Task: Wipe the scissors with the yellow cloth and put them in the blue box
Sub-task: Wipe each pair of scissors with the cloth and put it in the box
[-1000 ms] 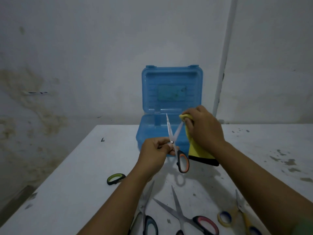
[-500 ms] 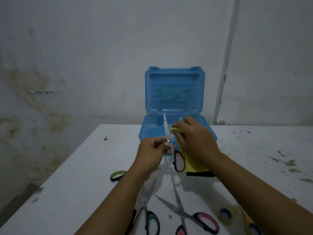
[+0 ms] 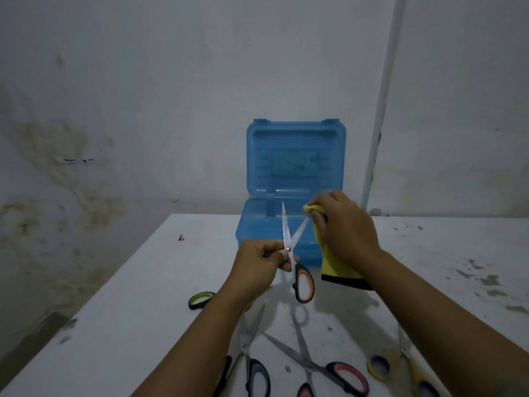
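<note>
A person's left hand (image 3: 259, 260) pinched a pair of orange-handled scissors (image 3: 294, 253) near the pivot, holding them up over the middle of the white table (image 3: 148, 296) with the blades spread in a V and pointing up. One orange-and-black loop hung free below the fingers. The right hand (image 3: 345, 227) gripped the yellow cloth (image 3: 333, 267), its fingers curled round the fabric and pinching it over the tip of the right blade; the cloth's dark-edged hem hung below the wrist. Directly behind the hands, at the table's far edge against the stained wall (image 3: 114, 110), stood the blue box (image 3: 294, 167), its lid upright and open. A label showed on the inside of the lid, but its writing could not be read. More scissors lay along the near edge: a green-handled pair (image 3: 200, 300) partly hidden under the left forearm, a blue-handled pair (image 3: 254, 365), a pink-handled pair (image 3: 323, 365) with blades apart, and a yellow-handled pair (image 3: 400, 365) towards the near right corner.
</note>
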